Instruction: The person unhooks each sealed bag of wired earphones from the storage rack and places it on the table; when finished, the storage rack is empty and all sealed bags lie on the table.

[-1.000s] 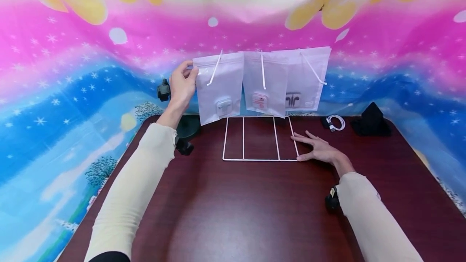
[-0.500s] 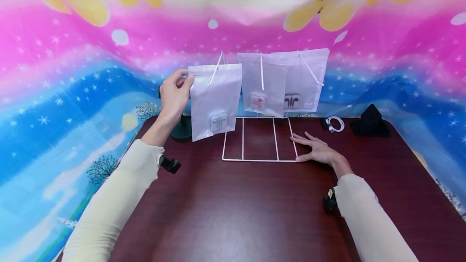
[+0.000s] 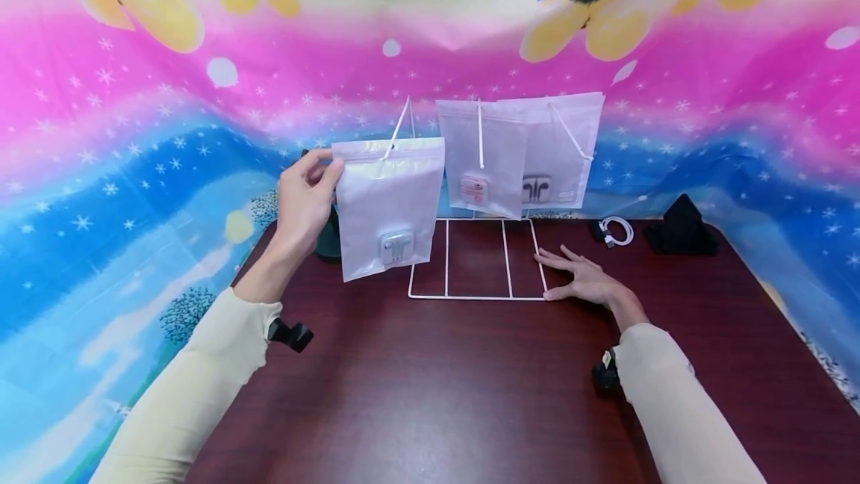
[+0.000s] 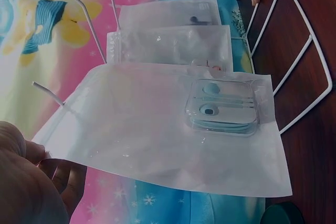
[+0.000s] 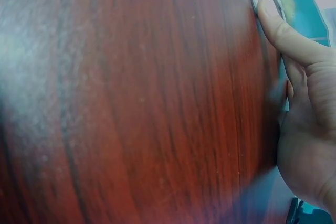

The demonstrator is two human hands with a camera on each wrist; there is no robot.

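My left hand (image 3: 305, 196) pinches the upper left corner of a white zip pouch (image 3: 386, 200) with white earphones (image 4: 223, 108) in a clear case showing through its lower part. A hook (image 4: 48, 93) of the white wire display rack (image 3: 477, 297) pokes through the pouch's hole, its tip in front. Behind hang a pouch with pinkish-red earphones (image 3: 478, 148) and, at the right, a pouch with black earphones (image 3: 564, 137), each on its own hook. My right hand (image 3: 587, 278) lies with spread fingers at the right side of the rack's base, thumb against the wire in the right wrist view.
A coiled white cable (image 3: 617, 231) and a black folding stand (image 3: 681, 226) lie at the back right of the dark wooden table (image 3: 430, 387). Behind my left hand is a dark green round object (image 3: 328, 241). A colourful printed cloth (image 3: 201, 118) surrounds the table's back and sides.
My left hand has drawn the left pouch forward along its hook, towards me and lower in view, away from the other pouches. My right hand has stayed at the base.
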